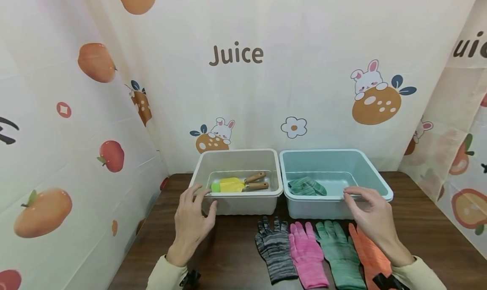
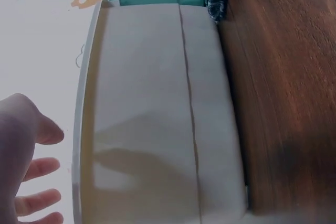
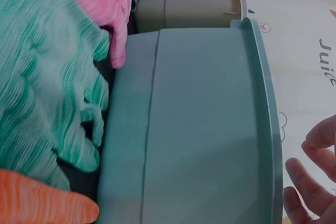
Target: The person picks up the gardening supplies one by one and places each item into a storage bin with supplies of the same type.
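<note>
My left hand hovers by the front left corner of a grey-white bin, fingers loosely bent and holding nothing. In that bin lie yellow-bladed hand tools with wooden handles and a light green piece at one end. Over the front right rim of a light blue bin is my right hand, its thumb and forefinger bent toward each other with nothing seen between them. A crumpled green knit glove lies inside the blue bin, toward the left.
In front of the bins several knit gloves lie side by side: a black-grey glove, a pink glove, a green glove and an orange glove, partly under my right arm. A printed curtain hangs behind the brown table.
</note>
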Motion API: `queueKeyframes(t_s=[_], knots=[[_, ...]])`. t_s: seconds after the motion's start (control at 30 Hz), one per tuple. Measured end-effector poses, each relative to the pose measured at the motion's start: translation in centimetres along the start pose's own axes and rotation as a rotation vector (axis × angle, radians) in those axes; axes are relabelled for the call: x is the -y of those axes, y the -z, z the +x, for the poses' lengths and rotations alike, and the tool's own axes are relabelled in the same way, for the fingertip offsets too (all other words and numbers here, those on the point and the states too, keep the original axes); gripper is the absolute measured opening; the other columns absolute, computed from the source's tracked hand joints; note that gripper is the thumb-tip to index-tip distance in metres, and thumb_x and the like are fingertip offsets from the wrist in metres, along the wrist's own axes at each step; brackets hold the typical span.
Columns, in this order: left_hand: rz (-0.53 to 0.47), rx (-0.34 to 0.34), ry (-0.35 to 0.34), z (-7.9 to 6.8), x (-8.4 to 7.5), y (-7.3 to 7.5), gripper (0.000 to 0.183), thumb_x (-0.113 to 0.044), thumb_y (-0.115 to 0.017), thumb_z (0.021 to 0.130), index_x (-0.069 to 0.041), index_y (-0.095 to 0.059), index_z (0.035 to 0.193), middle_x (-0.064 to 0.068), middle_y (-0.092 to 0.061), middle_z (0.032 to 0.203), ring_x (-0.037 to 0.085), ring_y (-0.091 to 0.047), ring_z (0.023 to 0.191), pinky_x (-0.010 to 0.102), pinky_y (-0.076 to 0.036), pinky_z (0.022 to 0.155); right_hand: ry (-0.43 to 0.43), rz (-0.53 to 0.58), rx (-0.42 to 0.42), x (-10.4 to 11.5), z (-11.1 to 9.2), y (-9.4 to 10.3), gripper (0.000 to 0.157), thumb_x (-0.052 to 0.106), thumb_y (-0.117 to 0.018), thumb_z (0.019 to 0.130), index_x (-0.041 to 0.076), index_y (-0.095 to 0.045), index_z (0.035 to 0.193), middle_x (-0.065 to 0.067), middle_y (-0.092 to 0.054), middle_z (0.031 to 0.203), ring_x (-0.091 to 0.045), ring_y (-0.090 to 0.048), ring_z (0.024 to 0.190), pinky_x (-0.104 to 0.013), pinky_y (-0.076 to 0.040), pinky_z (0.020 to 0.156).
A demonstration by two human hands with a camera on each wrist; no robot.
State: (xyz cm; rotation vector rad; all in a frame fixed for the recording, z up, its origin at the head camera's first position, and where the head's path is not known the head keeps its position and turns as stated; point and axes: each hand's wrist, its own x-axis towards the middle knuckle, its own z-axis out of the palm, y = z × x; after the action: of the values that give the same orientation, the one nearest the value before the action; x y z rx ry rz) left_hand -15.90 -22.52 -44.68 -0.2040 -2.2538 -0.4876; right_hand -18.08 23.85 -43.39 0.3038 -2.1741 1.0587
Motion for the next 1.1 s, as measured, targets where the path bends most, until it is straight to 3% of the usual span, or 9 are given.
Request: queueKeyframes(t_s=[0.2, 0.43, 0.6, 0.73, 0.83, 1.1], knots=[[-0.03, -0.103, -0.017, 0.6, -0.5, 0.6, 0.027, -0.022, -0.084, 0.085, -0.008, -0.078, 0.108, 0.015, -0.071, 0.121, 0.039, -0.065, 0.114, 0.058, -0.062, 0.074, 0.006, -0.032, -0.002, -0.7, 0.0, 1.1, 0.012, 0.006, -0.079, 0.093, 0.007, -0.082, 0.105, -0.015, -0.077, 0.114, 0.021, -0.048, 0.115, -0.005, -0.032, 0.096], [-0.088, -0.074, -0.106, 0.4, -1.0, 0.9, 0.022, -0.018, -0.082, 0.086, -0.009, -0.078, 0.106, 0.009, -0.075, 0.111, 0.031, -0.07, 0.104, 0.052, -0.062, 0.077, -0.036, -0.118, -0.007, -1.6, 0.6, 2.3, 0.015, 0.011, -0.078, 0.094, 0.006, -0.081, 0.108, -0.006, -0.074, 0.116, 0.022, -0.043, 0.111, -0.011, -0.042, 0.072], [-0.142, -0.046, -0.184, 0.3, -1.1, 0.8, 0.017, -0.017, -0.079, 0.089, -0.011, -0.079, 0.104, 0.006, -0.078, 0.103, 0.025, -0.073, 0.097, 0.049, -0.062, 0.082, -0.064, -0.155, 0.006, -2.4, 0.4, 2.8, 0.015, 0.016, -0.078, 0.096, 0.006, -0.082, 0.107, -0.014, -0.075, 0.124, 0.017, -0.044, 0.118, -0.017, -0.039, 0.079], [-0.157, -0.032, -0.23, 0.3, -1.4, 0.6, 0.017, -0.017, -0.078, 0.089, -0.012, -0.079, 0.105, 0.004, -0.078, 0.103, 0.024, -0.073, 0.098, 0.047, -0.062, 0.083, -0.102, -0.168, 0.033, -3.1, -0.1, 3.2, 0.018, 0.021, -0.077, 0.098, 0.008, -0.081, 0.11, -0.013, -0.071, 0.135, -0.005, -0.054, 0.133, -0.008, -0.033, 0.092], [-0.152, -0.013, -0.264, 0.2, -1.5, 0.3, 0.017, -0.017, -0.078, 0.089, -0.013, -0.078, 0.105, 0.002, -0.077, 0.103, 0.023, -0.072, 0.098, 0.045, -0.062, 0.082, -0.114, -0.161, 0.043, -3.4, -0.3, 3.4, 0.019, 0.022, -0.076, 0.099, 0.008, -0.08, 0.111, -0.013, -0.069, 0.138, -0.013, -0.054, 0.138, -0.003, -0.024, 0.097], [-0.148, 0.014, -0.319, -0.2, -1.6, 0.0, 0.016, -0.016, -0.078, 0.089, -0.012, -0.079, 0.105, 0.001, -0.077, 0.102, 0.022, -0.072, 0.097, 0.042, -0.061, 0.082, -0.066, -0.147, -0.021, -4.2, -0.7, 3.2, 0.013, 0.014, -0.081, 0.093, 0.009, -0.082, 0.104, -0.013, -0.072, 0.132, 0.01, -0.049, 0.127, -0.002, -0.025, 0.099]])
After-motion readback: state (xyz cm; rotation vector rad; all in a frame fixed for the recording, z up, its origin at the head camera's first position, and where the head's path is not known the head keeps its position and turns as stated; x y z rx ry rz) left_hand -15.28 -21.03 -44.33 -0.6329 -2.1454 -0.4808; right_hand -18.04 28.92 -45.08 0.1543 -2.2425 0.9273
